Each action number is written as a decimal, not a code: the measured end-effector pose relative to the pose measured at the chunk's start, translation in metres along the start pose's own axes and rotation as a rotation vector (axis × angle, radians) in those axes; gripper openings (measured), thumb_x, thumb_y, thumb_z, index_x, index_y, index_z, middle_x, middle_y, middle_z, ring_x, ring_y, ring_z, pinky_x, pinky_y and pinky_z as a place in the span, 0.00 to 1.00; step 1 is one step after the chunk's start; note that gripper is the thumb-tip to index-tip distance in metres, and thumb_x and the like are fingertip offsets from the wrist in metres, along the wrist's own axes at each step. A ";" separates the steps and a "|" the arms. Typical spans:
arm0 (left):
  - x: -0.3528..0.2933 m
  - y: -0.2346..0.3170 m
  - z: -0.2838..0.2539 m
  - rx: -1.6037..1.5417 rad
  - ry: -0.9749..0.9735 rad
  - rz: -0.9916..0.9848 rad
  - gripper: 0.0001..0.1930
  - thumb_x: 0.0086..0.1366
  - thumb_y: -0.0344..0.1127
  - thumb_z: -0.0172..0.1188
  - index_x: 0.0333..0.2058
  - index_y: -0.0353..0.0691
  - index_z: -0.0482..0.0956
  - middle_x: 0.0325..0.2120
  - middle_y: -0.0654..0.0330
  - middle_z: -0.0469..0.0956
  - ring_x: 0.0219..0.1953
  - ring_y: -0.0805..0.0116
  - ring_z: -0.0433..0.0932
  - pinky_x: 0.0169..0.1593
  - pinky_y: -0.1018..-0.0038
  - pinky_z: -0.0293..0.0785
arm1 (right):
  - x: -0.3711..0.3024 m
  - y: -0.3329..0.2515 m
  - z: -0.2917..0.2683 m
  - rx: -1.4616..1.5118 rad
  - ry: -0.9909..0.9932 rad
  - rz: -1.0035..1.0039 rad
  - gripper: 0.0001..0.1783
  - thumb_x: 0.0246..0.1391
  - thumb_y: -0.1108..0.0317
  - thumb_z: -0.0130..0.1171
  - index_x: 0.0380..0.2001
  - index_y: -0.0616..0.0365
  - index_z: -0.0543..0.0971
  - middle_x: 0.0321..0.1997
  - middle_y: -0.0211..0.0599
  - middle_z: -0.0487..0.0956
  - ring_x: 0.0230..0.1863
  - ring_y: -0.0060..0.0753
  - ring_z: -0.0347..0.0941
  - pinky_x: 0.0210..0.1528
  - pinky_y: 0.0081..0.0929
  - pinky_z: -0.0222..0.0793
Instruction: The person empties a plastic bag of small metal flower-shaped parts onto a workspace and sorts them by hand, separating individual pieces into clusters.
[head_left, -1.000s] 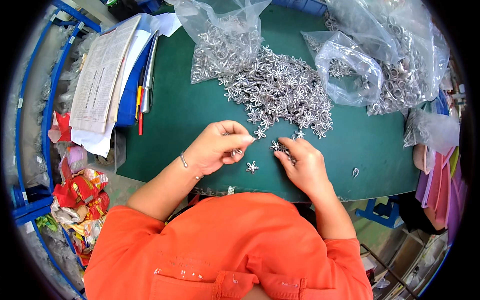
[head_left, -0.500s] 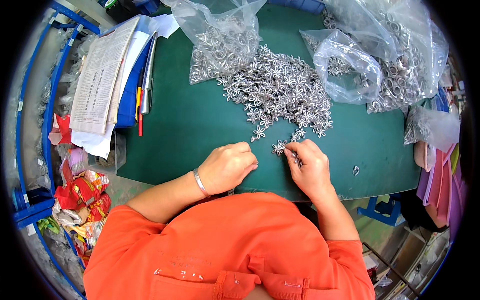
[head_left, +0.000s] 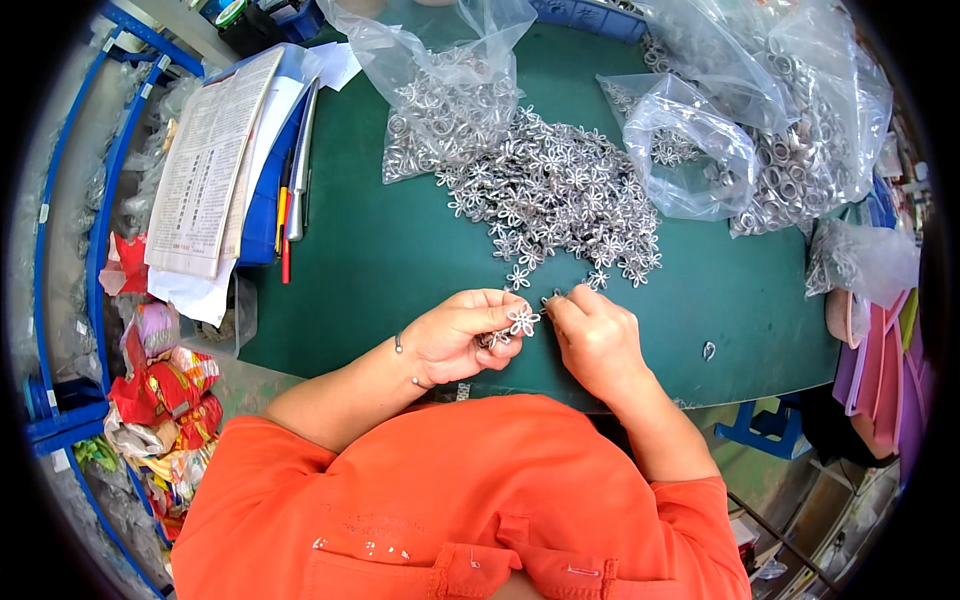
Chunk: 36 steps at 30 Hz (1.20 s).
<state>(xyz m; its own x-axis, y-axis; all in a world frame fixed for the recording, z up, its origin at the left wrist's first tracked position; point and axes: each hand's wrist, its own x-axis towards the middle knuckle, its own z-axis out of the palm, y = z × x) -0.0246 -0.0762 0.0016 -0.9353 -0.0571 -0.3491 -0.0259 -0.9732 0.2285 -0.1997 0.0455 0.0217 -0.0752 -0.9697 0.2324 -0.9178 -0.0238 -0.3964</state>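
Observation:
Silver flower-shaped metal pieces (head_left: 523, 321) sit in my left hand (head_left: 455, 335), whose thumb presses one against the fingers while another shows lower in the curled fingers. Just to its right, my right hand (head_left: 600, 345) is closed in a pinch, back of the hand up. A bit of silver metal shows at its fingertips, though the fingers hide most of it. Beyond both hands lies a wide heap of the same metal flowers (head_left: 560, 190). A few stray ones rest at its near edge, close to my right fingers.
Clear plastic bags of metal parts stand behind the heap, one left (head_left: 450, 110) and several right (head_left: 800, 150). A small silver loop (head_left: 709, 350) lies on the green table (head_left: 370, 240). Papers (head_left: 215, 160) and pens (head_left: 288, 220) are at the left; a blue stool (head_left: 765, 428) stands below right.
My left hand has turned, and the metal flowers in it now show. My right hand has moved left and slightly nearer, closing in on my left hand.

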 end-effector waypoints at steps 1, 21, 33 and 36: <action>0.000 0.000 0.000 -0.012 -0.024 0.004 0.07 0.69 0.33 0.55 0.37 0.35 0.76 0.32 0.61 0.75 0.24 0.77 0.67 0.23 0.83 0.60 | 0.001 0.001 -0.001 0.154 0.013 0.062 0.06 0.47 0.74 0.64 0.31 0.57 0.81 0.25 0.36 0.73 0.28 0.37 0.75 0.28 0.30 0.72; 0.036 0.002 0.026 1.837 0.195 0.847 0.09 0.53 0.28 0.70 0.31 0.37 0.79 0.29 0.60 0.76 0.27 0.63 0.76 0.28 0.68 0.73 | -0.018 0.035 -0.015 0.578 0.174 0.334 0.10 0.48 0.72 0.69 0.35 0.59 0.82 0.28 0.34 0.79 0.28 0.30 0.76 0.28 0.25 0.71; 0.022 0.016 0.041 1.838 0.291 0.163 0.07 0.56 0.32 0.64 0.30 0.34 0.81 0.27 0.51 0.81 0.29 0.56 0.82 0.34 0.67 0.77 | -0.009 0.022 -0.015 0.505 0.031 0.453 0.05 0.48 0.73 0.65 0.30 0.61 0.82 0.27 0.42 0.79 0.29 0.45 0.76 0.33 0.36 0.72; 0.016 0.013 0.038 1.787 0.396 0.425 0.06 0.55 0.30 0.64 0.29 0.34 0.78 0.26 0.52 0.80 0.28 0.57 0.81 0.33 0.68 0.76 | -0.012 0.027 -0.015 0.474 0.008 0.474 0.05 0.48 0.73 0.65 0.30 0.61 0.82 0.28 0.42 0.80 0.29 0.45 0.77 0.33 0.36 0.72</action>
<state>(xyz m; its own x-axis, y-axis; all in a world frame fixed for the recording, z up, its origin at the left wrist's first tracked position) -0.0532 -0.0810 0.0336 -0.8592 -0.4962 -0.1245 -0.3781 0.4520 0.8079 -0.2294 0.0605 0.0219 -0.4325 -0.8999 -0.0568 -0.5141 0.2979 -0.8044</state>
